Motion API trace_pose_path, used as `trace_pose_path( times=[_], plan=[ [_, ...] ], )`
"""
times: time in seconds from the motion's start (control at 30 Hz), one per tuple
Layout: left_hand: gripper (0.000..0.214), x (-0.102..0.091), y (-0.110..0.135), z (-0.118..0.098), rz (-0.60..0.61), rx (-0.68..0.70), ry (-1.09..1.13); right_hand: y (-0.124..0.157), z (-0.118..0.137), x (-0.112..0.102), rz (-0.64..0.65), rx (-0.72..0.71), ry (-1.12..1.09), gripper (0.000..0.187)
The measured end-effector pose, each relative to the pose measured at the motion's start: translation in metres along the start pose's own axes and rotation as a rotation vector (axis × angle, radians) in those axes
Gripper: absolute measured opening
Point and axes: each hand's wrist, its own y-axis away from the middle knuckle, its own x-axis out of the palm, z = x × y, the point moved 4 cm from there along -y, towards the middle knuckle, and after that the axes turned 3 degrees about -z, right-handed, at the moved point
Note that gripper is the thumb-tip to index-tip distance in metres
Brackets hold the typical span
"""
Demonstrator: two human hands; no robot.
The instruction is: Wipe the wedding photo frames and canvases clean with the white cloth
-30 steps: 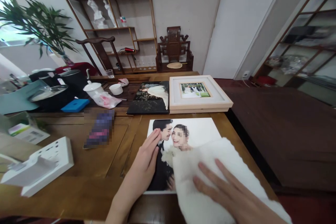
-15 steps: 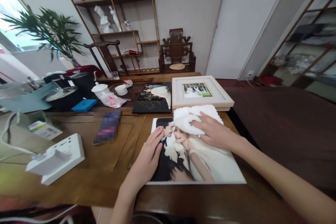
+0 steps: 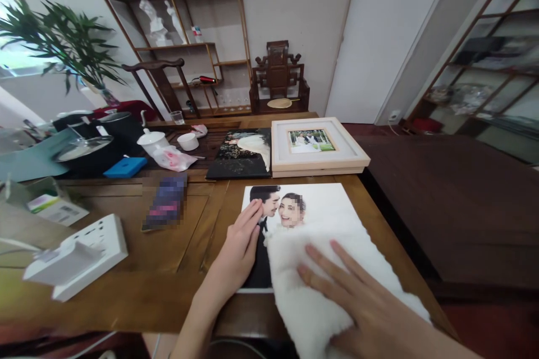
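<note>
My left hand (image 3: 240, 247) lies with outstretched fingers along the left side of a large photo panel (image 3: 324, 199), steadying contact near its upper left part. The panel, a close-up portrait of two people, lies flat on the wooden table. A fluffy white towel (image 3: 290, 269) covers most of its lower right and hangs past the near edge. On top of the towel, my right hand (image 3: 341, 280) is spread with its fingers apart, pressing down; its thumb side is partly hidden.
Behind the panel lie a dark photo panel (image 3: 240, 157) and a pale wooden picture frame (image 3: 280, 164). To the left are a white power strip (image 3: 101, 247), a blurred dark item (image 3: 166, 202), a blue box (image 3: 125, 167), a white teapot (image 3: 151, 139) and a cup (image 3: 187, 141).
My right hand has swept the towel from the panel's top edge down toward me, and the towel is now spread out wider. My left hand stays on the panel. The view has shifted slightly.
</note>
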Motion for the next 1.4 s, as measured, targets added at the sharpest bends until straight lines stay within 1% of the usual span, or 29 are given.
trace_pose_path(
  times=[0.07,0.13,0.17,0.3,0.4,0.43,0.5,0.57,0.63,0.7,0.77,0.83,0.9,0.97,1.0,1.07,1.13,1.17,1.3,1.4],
  plan=[
    [0.043,-0.001,0.000,-0.001,0.022,-0.007,0.001,-0.002,-0.008,-0.005,0.005,0.038,-0.004,0.032],
    [0.043,-0.002,0.001,-0.002,0.035,-0.015,0.005,-0.009,-0.027,-0.013,-0.012,0.116,0.003,0.045],
    [0.043,-0.003,0.001,-0.002,0.039,-0.020,0.007,-0.013,-0.039,-0.016,-0.036,0.151,0.019,0.047],
    [0.044,-0.003,0.002,-0.004,0.043,-0.040,0.016,-0.039,-0.086,-0.023,-0.125,0.211,0.126,0.044],
    [0.044,-0.002,0.002,-0.004,0.029,-0.059,0.012,-0.055,-0.103,-0.023,-0.163,0.215,0.160,0.039],
    [0.044,-0.002,0.002,-0.004,0.020,-0.063,0.009,-0.057,-0.104,-0.022,-0.166,0.209,0.159,0.038],
    [0.044,-0.002,0.002,-0.004,0.002,-0.057,0.008,-0.059,-0.096,-0.018,-0.150,0.186,0.152,0.037],
    [0.044,-0.001,0.002,-0.003,-0.011,-0.040,0.011,-0.054,-0.078,-0.013,-0.107,0.155,0.146,0.040],
    [0.044,0.000,0.002,-0.002,-0.015,-0.024,0.012,-0.045,-0.053,-0.005,-0.045,0.124,0.131,0.038],
    [0.044,0.001,0.001,0.000,-0.021,-0.016,0.008,-0.033,-0.027,0.002,-0.026,0.082,0.100,0.025],
    [0.043,0.002,0.000,0.001,-0.037,-0.011,-0.004,-0.022,-0.007,0.005,-0.052,0.051,0.081,0.015],
    [0.043,0.003,-0.001,0.000,-0.036,-0.012,-0.019,-0.013,0.005,0.005,-0.065,0.022,0.067,0.019],
    [0.044,0.004,-0.003,-0.002,0.002,-0.016,-0.024,-0.007,0.008,0.002,-0.031,0.009,0.057,0.020],
    [0.045,0.005,-0.005,-0.006,0.052,-0.021,-0.015,-0.004,0.005,-0.002,0.008,0.012,0.048,0.015],
    [0.045,0.005,-0.006,-0.007,0.068,-0.023,-0.007,-0.004,0.002,-0.004,0.022,0.027,0.045,0.015],
    [0.045,0.005,-0.006,-0.008,0.077,-0.027,0.012,-0.006,-0.009,-0.009,0.024,0.065,0.039,0.028],
    [0.045,0.004,-0.006,-0.008,0.069,-0.029,0.033,-0.013,-0.025,-0.012,-0.017,0.117,0.045,0.042],
    [0.044,0.004,-0.006,-0.007,0.060,-0.029,0.045,-0.017,-0.035,-0.013,-0.049,0.145,0.054,0.044],
    [0.042,0.000,-0.007,-0.005,0.001,-0.021,0.119,-0.044,-0.077,-0.017,-0.169,0.218,0.094,0.040],
    [0.041,-0.002,-0.008,-0.003,-0.032,-0.012,0.168,-0.062,-0.094,-0.019,-0.203,0.239,0.106,0.039]
  ],
)
